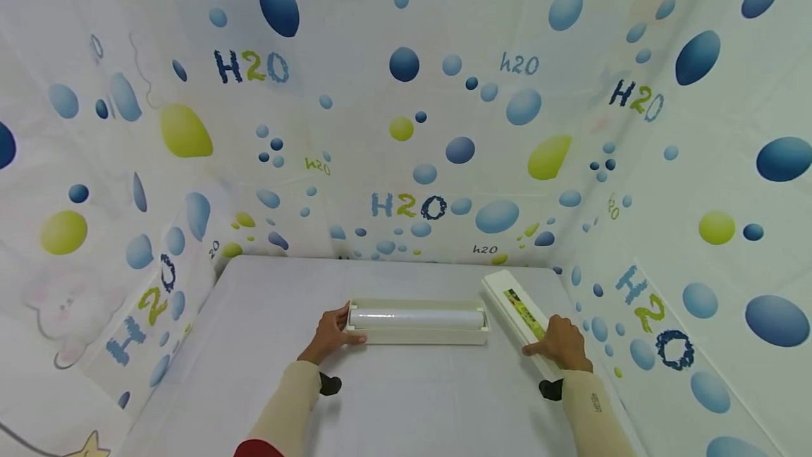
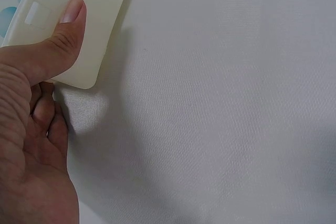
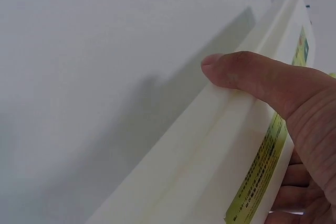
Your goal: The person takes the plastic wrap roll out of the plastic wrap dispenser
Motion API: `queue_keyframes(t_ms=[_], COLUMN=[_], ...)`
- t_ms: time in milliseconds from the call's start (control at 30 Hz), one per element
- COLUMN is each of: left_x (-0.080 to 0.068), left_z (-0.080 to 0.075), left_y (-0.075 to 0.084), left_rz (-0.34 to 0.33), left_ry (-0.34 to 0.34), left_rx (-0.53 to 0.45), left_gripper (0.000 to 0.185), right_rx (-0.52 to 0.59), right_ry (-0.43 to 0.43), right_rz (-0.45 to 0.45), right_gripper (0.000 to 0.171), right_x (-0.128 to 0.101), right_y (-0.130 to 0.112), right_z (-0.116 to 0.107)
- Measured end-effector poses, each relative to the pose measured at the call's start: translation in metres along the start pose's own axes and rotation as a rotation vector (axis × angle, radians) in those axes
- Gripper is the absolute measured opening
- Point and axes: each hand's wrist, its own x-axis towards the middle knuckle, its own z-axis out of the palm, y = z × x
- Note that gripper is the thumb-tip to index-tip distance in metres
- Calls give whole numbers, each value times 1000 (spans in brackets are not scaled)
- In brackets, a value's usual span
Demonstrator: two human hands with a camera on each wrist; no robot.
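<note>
A cream plastic box [image 1: 419, 336] lies lengthwise on the table, with a roll of cling film [image 1: 415, 319] inside it. My left hand [image 1: 333, 336] grips the box's left end, the thumb on its front wall and the other fingers behind. In the left wrist view that thumb presses the rounded corner of the box [image 2: 97, 51]. My right hand [image 1: 561, 344] holds a long white lid [image 1: 507, 288] with a green-yellow label [image 1: 525, 312]. The lid slants, its far end just right of the box. In the right wrist view the thumb lies across the lid [image 3: 210, 145].
A white cloth [image 1: 419, 400] covers the table. Behind and at both sides hangs a white curtain [image 1: 355, 132] with blue and green dots and H2O lettering. Its right side comes close to the right hand.
</note>
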Motion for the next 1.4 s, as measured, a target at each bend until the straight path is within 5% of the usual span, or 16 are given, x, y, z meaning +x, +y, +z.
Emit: queue_keyframes(t_ms=[1400], left_x=[-4], left_z=[-1], left_y=[3], left_rz=[-12], left_ry=[8], left_rx=[-10], left_gripper=[102], right_rx=[32], right_ry=[-30], right_rz=[4], right_gripper=[76], right_x=[-4], right_y=[12], right_z=[29])
